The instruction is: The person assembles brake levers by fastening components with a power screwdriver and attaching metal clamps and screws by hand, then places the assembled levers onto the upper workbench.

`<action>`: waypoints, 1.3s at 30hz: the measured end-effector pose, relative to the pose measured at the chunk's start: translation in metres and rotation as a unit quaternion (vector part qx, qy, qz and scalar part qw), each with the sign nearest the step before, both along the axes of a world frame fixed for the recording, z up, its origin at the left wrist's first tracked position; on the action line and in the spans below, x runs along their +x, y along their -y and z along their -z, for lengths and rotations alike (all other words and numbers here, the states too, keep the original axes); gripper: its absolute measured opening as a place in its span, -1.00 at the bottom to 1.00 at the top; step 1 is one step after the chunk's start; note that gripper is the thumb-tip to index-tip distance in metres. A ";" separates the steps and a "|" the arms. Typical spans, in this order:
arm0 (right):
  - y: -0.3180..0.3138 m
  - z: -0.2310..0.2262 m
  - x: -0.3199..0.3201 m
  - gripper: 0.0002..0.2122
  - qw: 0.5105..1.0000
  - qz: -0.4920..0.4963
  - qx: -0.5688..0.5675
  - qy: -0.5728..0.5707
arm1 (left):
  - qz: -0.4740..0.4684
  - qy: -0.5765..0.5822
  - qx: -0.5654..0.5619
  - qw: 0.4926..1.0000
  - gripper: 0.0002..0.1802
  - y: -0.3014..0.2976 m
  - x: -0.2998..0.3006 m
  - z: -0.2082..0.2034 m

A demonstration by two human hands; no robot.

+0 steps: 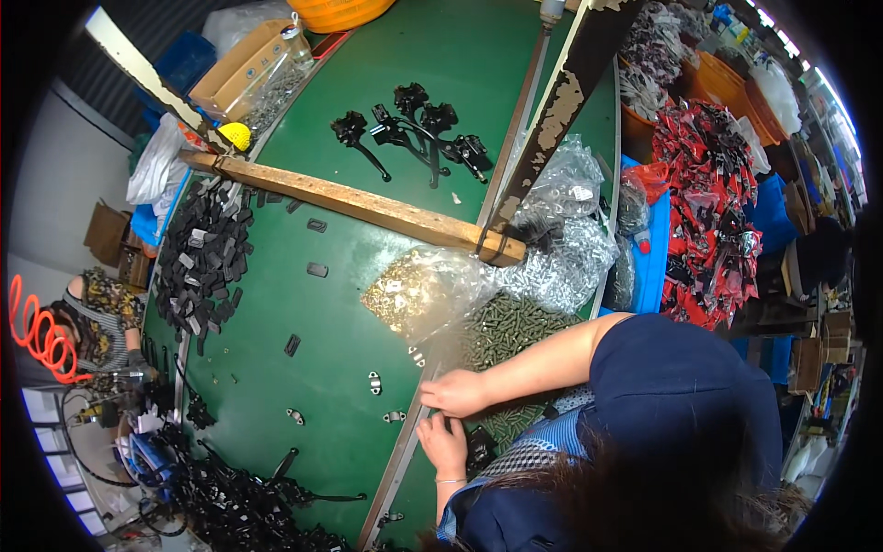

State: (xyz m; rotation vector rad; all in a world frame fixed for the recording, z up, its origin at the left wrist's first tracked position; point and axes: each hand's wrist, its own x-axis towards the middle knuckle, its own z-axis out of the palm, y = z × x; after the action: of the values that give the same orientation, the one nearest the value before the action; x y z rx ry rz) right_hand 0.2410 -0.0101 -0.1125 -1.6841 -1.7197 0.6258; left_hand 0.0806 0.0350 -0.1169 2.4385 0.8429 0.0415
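Your right arm comes in from the navy sleeve [681, 377] at the right, elbow bent and forearm stretched leftward, so your right hand [455, 393] sits over the metal strip [405, 451] on the green table [340, 368]. That hand is turned back-up, with the fingers bunched and pointing left. Your left hand [443, 448] rises from the lower edge just below it, bracelet [451, 480] at the wrist, fingers curled up toward the right hand.

A small dark piece [448, 422] shows between your two hands, close to the left fingers. Both hands look mostly closed, but your fingers hide the grip, so I can't tell which one has hold of it, or how firmly.

Left of your hands, silver clamp brackets [375, 383] lie on the table, well apart from one another. Beside your right forearm spreads a pile of olive-green bolts [520, 327]; beyond it sits a clear bag of gold-coloured fasteners [405, 294].
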 end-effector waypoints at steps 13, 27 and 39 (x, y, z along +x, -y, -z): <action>-0.078 -0.095 0.172 -0.65 0.835 0.536 0.122 -0.034 | -0.033 0.102 -0.014 0.994 -0.89 0.003 -0.002 -0.013; -0.101 0.005 0.345 -0.58 0.488 0.860 -0.077 -0.130 | -0.233 0.213 -0.025 0.949 -0.92 -0.025 -0.038 -0.066; -0.115 -0.051 0.292 -0.84 0.653 0.534 0.244 -0.478 | -0.241 0.265 -0.069 0.931 -0.87 -0.007 -0.041 -0.095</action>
State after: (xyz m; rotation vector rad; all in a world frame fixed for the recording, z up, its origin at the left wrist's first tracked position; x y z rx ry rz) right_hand 0.5335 0.1049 -0.0613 -1.2331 0.0212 0.2790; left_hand 0.0395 0.0420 -0.0219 1.8889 1.1112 0.7589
